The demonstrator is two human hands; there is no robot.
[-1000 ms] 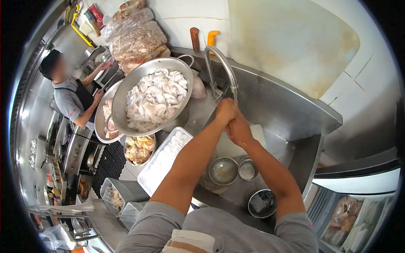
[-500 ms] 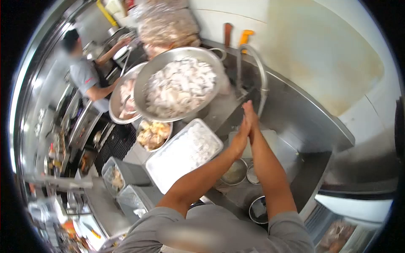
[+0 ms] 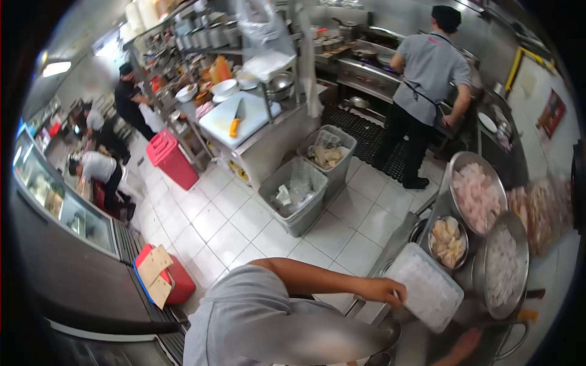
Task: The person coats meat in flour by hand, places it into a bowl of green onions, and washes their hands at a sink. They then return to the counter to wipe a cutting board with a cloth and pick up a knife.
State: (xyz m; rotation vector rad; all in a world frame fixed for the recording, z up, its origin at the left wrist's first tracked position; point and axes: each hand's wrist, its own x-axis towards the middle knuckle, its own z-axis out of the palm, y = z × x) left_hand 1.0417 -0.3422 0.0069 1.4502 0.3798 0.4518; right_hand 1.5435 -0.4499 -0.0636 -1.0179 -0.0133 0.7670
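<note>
My left hand [image 3: 386, 293] hangs with loosely bent fingers at the near left edge of a white tray [image 3: 455, 314] of pale, whitish food. Nothing shows in that hand. Low at the right, over the sink area, my right hand [image 3: 467, 343] is stretched out, slightly blurred, with no object seen in it. Past the tray stand a big metal bowl of whitish pieces [image 3: 502, 268], a metal bowl of pink raw meat [image 3: 476, 198] and a smaller bowl of yellowish pieces [image 3: 447, 242].
Two grey bins [image 3: 296, 222] with plastic bags and scraps stand on the tiled floor. A knife with a yellow handle [image 3: 234, 127] lies on a white cutting board [image 3: 213, 125]. One person [image 3: 430, 73] works at the stove; others are farther left. A red bin [image 3: 171, 160] stands beyond.
My view has swung left from the sink toward the kitchen floor. My hands, pressed together before, are now apart, the left by the tray and the right over the sink area.
</note>
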